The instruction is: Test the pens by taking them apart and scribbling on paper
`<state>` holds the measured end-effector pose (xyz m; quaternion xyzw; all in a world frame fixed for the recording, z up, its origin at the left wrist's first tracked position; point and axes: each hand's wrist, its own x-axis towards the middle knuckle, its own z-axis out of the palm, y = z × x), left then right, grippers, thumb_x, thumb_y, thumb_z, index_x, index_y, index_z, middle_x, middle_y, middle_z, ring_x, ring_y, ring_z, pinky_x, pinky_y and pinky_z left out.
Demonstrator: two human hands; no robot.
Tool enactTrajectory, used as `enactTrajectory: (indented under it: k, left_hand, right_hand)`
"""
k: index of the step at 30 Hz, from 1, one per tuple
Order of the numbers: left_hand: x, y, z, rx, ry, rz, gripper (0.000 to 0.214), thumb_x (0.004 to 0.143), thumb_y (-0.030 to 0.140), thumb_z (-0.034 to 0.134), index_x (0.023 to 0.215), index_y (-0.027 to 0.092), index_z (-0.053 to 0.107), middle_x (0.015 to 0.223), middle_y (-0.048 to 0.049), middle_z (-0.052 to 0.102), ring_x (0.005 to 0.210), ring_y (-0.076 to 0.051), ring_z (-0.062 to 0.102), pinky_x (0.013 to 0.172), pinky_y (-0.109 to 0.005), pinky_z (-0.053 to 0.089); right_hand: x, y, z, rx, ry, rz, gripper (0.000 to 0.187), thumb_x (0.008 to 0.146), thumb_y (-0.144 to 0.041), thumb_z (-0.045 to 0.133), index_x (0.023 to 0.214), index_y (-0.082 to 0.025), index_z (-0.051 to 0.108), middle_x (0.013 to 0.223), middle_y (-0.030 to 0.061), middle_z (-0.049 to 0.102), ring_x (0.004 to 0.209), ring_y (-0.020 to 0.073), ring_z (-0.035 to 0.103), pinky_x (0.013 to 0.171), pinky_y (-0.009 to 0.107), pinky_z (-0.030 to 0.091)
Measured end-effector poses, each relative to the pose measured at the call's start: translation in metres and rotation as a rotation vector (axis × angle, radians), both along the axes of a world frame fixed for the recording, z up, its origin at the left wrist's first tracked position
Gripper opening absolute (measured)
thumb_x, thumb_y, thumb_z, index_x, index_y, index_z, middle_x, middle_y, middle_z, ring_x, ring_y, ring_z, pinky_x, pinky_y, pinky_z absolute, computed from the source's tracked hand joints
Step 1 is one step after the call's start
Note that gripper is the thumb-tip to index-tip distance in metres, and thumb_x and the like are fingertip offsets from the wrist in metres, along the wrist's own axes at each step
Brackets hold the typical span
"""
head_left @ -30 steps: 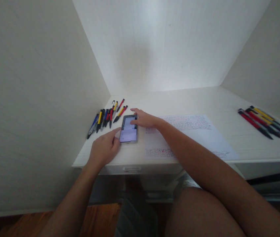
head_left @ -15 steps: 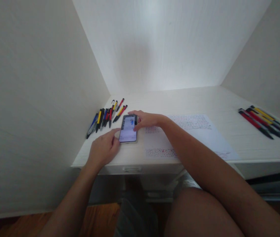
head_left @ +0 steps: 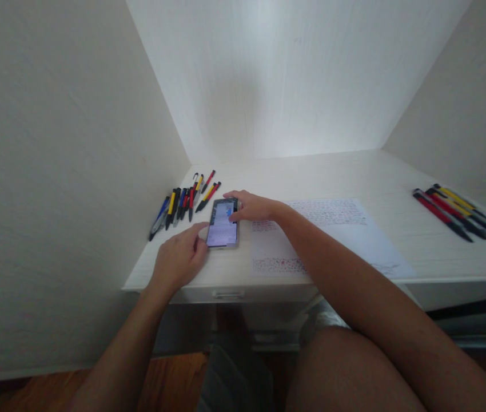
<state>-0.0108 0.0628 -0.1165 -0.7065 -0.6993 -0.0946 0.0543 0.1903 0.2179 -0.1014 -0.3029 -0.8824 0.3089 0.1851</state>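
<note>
A smartphone point(head_left: 222, 232) with a lit screen lies on the white desk, its top pointing away from me. My left hand point(head_left: 180, 254) grips the lower left edge of the phone, thumb and forefinger at its side. From the right, my right hand point(head_left: 249, 206) holds the upper part: the forefinger reaches the top edge and the thumb rests over the screen. What the screen shows is too small to read. A handwritten sheet of paper point(head_left: 333, 240) lies right of the phone, partly under my right forearm.
Several red, yellow, blue and black pens point(head_left: 190, 200) lie loosely beyond the phone, near the left wall. Another group of pens point(head_left: 457, 212) lies at the desk's right side. Panels point(head_left: 243, 86) enclose the desk; a drawer handle point(head_left: 228, 295) sits below its front edge.
My right thumb has slid slightly left across the screen, and the picture on the screen looks different. My left hand and the phone stay in place.
</note>
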Motion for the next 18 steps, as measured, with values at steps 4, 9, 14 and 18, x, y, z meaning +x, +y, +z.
enactTrajectory:
  k: [4,9,14,18]
  left_hand:
    - [0.0,0.0,-0.001,0.007,-0.005,-0.009,0.048,0.096,0.032,0.034,0.14,0.028,0.054,0.112,-0.0071,0.073,0.097,-0.028,0.07,0.076,-0.035,0.047]
    - [-0.001,0.0,-0.002,0.023,-0.012,-0.003,0.047,0.096,0.032,0.036,0.138,0.029,0.055,0.108,-0.0061,0.074,0.093,-0.028,0.07,0.072,-0.034,0.046]
    - [-0.002,0.0,-0.002,0.023,-0.01,-0.028,0.047,0.096,0.032,0.035,0.139,0.028,0.054,0.108,-0.0071,0.073,0.094,-0.029,0.07,0.073,-0.035,0.046]
    - [-0.002,0.0,-0.002,0.015,-0.012,-0.015,0.048,0.096,0.032,0.035,0.139,0.028,0.054,0.109,-0.0073,0.073,0.094,-0.029,0.07,0.074,-0.035,0.046]
  right_hand:
    - [0.001,0.0,0.001,-0.004,-0.014,-0.007,0.073,0.074,-0.025,0.073,0.144,-0.014,0.053,0.144,0.0167,0.054,0.125,0.0341,0.056,0.109,0.047,0.045]
    - [0.0,0.003,-0.004,0.058,-0.02,0.017,0.068,0.076,-0.028,0.072,0.141,-0.014,0.056,0.141,0.0165,0.056,0.128,0.0339,0.053,0.112,0.046,0.041]
    - [-0.002,0.005,-0.01,0.041,0.032,-0.006,0.07,0.074,-0.028,0.074,0.141,-0.016,0.055,0.138,0.0168,0.058,0.129,0.0345,0.053,0.112,0.048,0.041]
    - [-0.001,0.003,-0.007,-0.028,0.063,-0.006,0.069,0.076,-0.025,0.072,0.142,-0.019,0.054,0.141,0.0139,0.058,0.127,0.0334,0.054,0.111,0.048,0.043]
